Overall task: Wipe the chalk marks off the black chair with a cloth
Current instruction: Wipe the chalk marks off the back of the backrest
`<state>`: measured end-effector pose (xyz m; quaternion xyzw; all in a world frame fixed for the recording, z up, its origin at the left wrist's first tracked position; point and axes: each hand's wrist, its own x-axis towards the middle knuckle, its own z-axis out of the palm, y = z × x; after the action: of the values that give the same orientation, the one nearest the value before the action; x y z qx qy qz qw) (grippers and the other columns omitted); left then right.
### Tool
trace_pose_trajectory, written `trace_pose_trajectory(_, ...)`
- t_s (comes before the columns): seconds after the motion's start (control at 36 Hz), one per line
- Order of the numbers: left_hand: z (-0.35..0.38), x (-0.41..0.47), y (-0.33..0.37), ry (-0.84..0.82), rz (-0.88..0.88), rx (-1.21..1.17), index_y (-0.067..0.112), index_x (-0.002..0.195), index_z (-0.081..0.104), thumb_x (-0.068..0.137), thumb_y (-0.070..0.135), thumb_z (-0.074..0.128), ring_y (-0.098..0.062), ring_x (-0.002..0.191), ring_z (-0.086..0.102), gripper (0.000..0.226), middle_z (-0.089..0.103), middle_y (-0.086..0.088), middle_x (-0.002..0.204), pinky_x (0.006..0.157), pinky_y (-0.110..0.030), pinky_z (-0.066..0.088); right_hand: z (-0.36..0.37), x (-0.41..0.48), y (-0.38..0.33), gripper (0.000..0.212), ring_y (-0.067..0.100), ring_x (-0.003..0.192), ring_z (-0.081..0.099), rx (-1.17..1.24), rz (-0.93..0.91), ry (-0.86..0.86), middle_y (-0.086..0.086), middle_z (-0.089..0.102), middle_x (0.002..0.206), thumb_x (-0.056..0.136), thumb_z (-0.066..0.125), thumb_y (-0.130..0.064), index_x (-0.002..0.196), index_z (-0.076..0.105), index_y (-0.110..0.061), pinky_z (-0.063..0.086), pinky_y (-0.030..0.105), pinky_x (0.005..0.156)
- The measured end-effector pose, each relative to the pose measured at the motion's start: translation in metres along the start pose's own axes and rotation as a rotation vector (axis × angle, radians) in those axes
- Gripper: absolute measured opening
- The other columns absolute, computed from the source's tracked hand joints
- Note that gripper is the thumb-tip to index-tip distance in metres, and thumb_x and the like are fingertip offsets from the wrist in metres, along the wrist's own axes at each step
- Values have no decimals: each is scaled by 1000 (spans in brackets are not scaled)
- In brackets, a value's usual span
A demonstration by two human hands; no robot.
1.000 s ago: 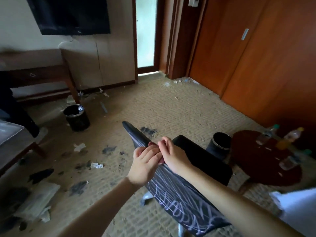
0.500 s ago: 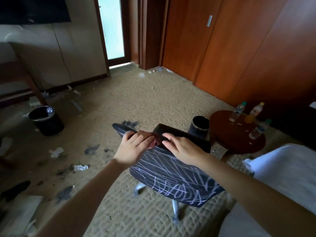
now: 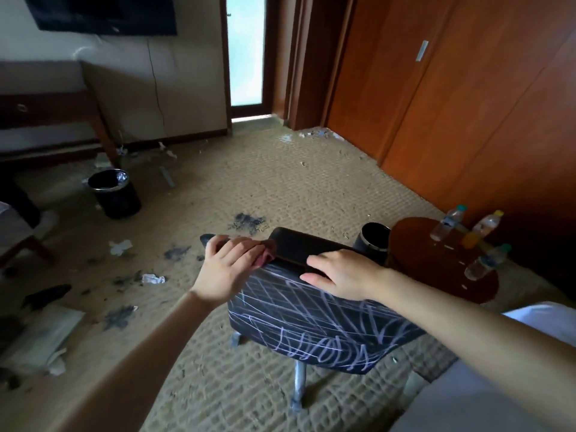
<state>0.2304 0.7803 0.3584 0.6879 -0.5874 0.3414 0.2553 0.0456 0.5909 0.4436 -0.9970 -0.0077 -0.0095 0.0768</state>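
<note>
Parting of the grips along the top edge of the black chair (image 3: 311,322), joined there a second ago: left grip (image 3: 229,269) curled over the pink cloth (image 3: 265,255) at the left end, right grip (image 3: 339,275) flat and spread, bracing the back. Looks steadied and ready. No wiping yet of the chalk marks (image 3: 327,347), thick across the backrest below.

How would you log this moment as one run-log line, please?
left hand: holds cloth on chair top edge | right hand: flat on chair top | chalk marks: cover chair back
</note>
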Motion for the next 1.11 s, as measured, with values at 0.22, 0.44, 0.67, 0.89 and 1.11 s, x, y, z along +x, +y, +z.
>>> trace_pose_trajectory(0.22,-9,4,81,44,-239,117,17,110,57,97,28,45,-21,96,61,20,69,-1,105,88,-40,34,-12,-30,23,44,26,62,51,22,-116,-123,9,55,69,97,42,-52,83,45,-10,40,39,58)
trace_pose_trajectory(0.44,-3,9,169,60,-320,214,17,110,60,100,32,40,-20,95,60,26,68,0,104,86,-39,32,-10,-86,63,41,19,58,53,-5,-189,-39,4,55,65,97,38,-54,82,49,-18,42,36,55)
trace_pose_trajectory(0.67,25,19,238,106,-308,295,21,118,55,101,36,36,-18,98,53,30,66,-1,109,92,-40,28,-5,-138,111,47,16,56,54,-68,-168,131,-1,55,61,93,30,-63,72,47,-24,49,39,58)
trace_pose_trajectory(0.89,34,10,258,156,-277,423,16,120,61,100,33,41,-24,101,58,33,64,-3,115,94,-42,28,13,-170,131,67,19,63,59,-204,-148,447,0,63,67,90,18,-66,87,66,-18,49,31,62)
trace_pose_trajectory(1.11,19,-4,248,183,-420,406,13,119,62,100,37,34,-24,105,61,41,66,-3,117,94,-39,28,7,-170,125,62,6,50,47,-215,-36,466,-7,46,50,96,27,-60,92,69,-16,44,27,67)
